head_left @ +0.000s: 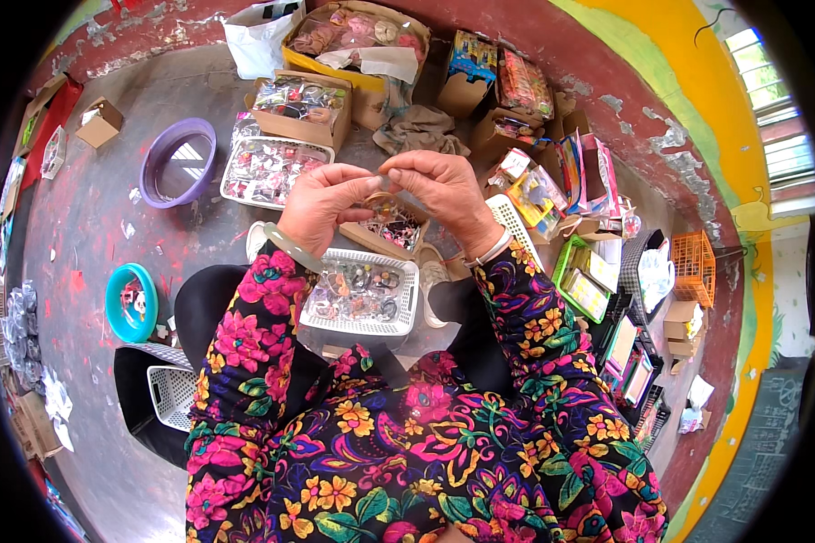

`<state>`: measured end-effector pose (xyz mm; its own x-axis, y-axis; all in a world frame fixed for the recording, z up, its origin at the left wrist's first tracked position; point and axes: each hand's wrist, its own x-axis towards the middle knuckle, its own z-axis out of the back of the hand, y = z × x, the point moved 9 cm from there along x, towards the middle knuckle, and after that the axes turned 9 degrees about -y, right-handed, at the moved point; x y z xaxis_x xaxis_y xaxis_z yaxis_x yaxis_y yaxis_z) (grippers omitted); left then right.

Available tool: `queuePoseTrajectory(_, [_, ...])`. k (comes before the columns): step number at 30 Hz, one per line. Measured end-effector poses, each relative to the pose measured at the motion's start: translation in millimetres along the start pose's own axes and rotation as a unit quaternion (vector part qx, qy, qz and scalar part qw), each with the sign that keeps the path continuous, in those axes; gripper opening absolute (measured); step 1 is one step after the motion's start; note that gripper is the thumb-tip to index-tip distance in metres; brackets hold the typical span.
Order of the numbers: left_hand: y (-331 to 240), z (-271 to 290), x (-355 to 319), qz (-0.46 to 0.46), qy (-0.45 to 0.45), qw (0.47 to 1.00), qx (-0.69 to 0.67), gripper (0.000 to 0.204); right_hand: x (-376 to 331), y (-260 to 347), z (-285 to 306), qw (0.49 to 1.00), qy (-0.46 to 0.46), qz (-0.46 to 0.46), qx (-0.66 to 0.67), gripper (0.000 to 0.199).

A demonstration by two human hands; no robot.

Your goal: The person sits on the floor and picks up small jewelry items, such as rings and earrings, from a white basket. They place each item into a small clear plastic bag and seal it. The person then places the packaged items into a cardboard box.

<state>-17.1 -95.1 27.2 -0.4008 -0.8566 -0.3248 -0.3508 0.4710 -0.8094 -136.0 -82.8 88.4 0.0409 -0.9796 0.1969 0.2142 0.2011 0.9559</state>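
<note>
My left hand and my right hand are raised together at chest height, fingertips nearly touching. Each has thumb and forefinger pinched. Something thin and small spans the gap between them, too fine to make out. A bangle circles my left wrist and a pale band my right. Just beneath the hands is a small cardboard box of little items. Closer to my body, between my legs, a white plastic basket holds many small clear-wrapped pieces.
Another white basket of packets stands ahead left, below an open carton. A purple basin and a teal basin sit on the left floor. Boxes line the far wall; a green basket and orange crate are on the right.
</note>
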Motion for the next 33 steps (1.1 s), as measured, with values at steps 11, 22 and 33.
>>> queuePoseTrajectory(11, [-8,2,-1,-0.063,-0.016,0.998,0.010,0.013,-2,4,7,0.995,-0.056,-0.034,0.070,0.018])
queuePoseTrajectory(22, [-8,-1,-1,-0.091,-0.018,0.992,0.082,0.013,-1,-2,-1,0.999,0.006,-0.039,-0.004,0.011])
queuePoseTrajectory(33, [7,-18,-1,-0.048,0.034,0.992,0.108,0.016,-15,7,25,0.999,-0.015,-0.014,-0.032,0.012])
